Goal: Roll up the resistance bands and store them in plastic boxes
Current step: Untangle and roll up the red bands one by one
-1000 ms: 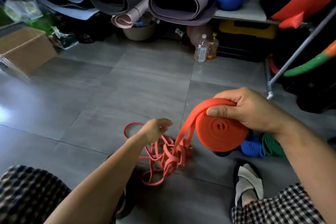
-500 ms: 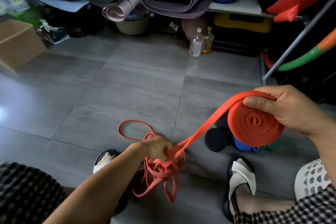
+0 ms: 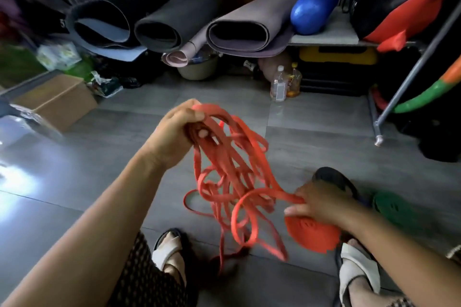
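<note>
Nearest the viewer, two feet in pale sandals (image 3: 166,248) rest on a grey tiled floor (image 3: 104,157), one below and left of the tangle, the other below and right of it.

The tangle (image 3: 232,172) is a loose mass of orange resistance-band loops hanging in the air, its lowest strands trailing down to the floor between the feet.

To the tangle's lower right, the right hand (image 3: 321,203), blurred, curls its fingers over a tightly wound orange roll (image 3: 311,234). A strand runs from the tangle to this hand.

At the tangle's top left, the left hand (image 3: 174,132) is raised and clenched around a bunch of the loops.

Right of the tangle, past the right hand, a green roll (image 3: 391,207) lies on the floor.

Farther off, left of the tangle, sits a cardboard box (image 3: 57,99). Beyond the tangle to the right stand two plastic bottles (image 3: 279,85).

Farthest away, above the tangle, rolled exercise mats (image 3: 249,27) lie side by side, with a blue ball (image 3: 313,7) on a shelf to their right.
</note>
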Demonstrator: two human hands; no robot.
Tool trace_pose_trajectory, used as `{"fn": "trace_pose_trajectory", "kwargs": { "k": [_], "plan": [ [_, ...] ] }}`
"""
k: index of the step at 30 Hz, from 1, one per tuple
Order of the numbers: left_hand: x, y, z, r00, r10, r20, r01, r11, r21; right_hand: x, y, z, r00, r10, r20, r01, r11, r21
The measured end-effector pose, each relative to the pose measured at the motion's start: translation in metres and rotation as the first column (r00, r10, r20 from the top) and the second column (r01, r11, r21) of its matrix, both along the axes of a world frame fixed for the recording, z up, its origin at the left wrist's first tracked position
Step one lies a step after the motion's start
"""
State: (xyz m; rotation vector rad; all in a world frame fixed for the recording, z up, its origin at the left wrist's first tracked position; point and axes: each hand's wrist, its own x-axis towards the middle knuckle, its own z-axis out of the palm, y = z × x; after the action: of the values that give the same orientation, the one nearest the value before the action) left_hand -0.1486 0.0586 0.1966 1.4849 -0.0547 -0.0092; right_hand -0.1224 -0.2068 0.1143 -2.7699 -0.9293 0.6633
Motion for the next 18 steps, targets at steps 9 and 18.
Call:
{"fn": "trace_pose_trajectory", "kwargs": {
  "k": [9,18],
  "plan": [
    [-0.002,-0.006,-0.003,0.974,0.224,-0.014,-0.223,0.96,-0.171,0.026,-0.001,0.022,0.994,-0.105,0.001,0.105,0.994,-0.03],
    [0.004,-0.013,0.026,0.987,0.14,0.078,-0.107,0.939,-0.327,0.027,0.011,-0.001,0.999,-0.044,-0.01,0.044,0.999,-0.023]
  ]
}}
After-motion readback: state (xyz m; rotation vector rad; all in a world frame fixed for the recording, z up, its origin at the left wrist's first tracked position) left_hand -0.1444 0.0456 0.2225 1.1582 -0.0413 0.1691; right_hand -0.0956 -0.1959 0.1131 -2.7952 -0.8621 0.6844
